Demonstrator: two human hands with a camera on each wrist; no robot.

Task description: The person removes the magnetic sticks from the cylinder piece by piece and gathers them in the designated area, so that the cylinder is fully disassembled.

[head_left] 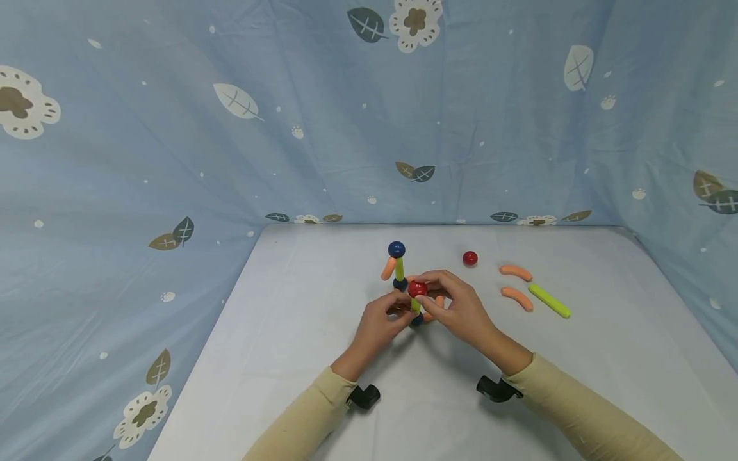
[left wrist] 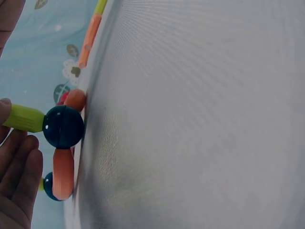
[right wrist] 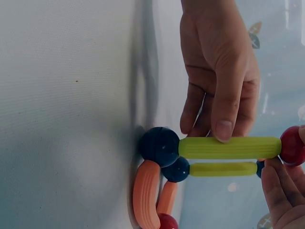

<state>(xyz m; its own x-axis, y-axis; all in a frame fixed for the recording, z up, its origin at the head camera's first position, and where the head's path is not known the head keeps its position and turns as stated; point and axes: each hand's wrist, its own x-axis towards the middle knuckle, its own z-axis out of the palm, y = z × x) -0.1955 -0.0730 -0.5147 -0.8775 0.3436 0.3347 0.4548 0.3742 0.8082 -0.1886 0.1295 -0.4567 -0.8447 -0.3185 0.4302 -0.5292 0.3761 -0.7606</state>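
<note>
My left hand [head_left: 382, 320] pinches an upright green rod [right wrist: 233, 148], its thumb on the rod's side in the right wrist view. The rod's lower end meets a dark blue ball [right wrist: 160, 146]. At its top is a red ball [head_left: 418, 289], held between the fingers and thumb of my right hand [head_left: 461, 310]. Curved orange pieces [right wrist: 147, 194] join the blue balls low on the table, with another red ball [right wrist: 167, 222] among them. Behind stands a second green rod [head_left: 400, 269] with a dark blue ball [head_left: 396, 250] on top and an orange piece [head_left: 389, 269] hanging from it.
On the white table [head_left: 277, 320], right of the hands, lie a loose red ball [head_left: 469, 258], two curved orange pieces [head_left: 516, 273] and a green rod [head_left: 549, 301]. A blue patterned cloth [head_left: 323, 141] hangs behind and at the sides.
</note>
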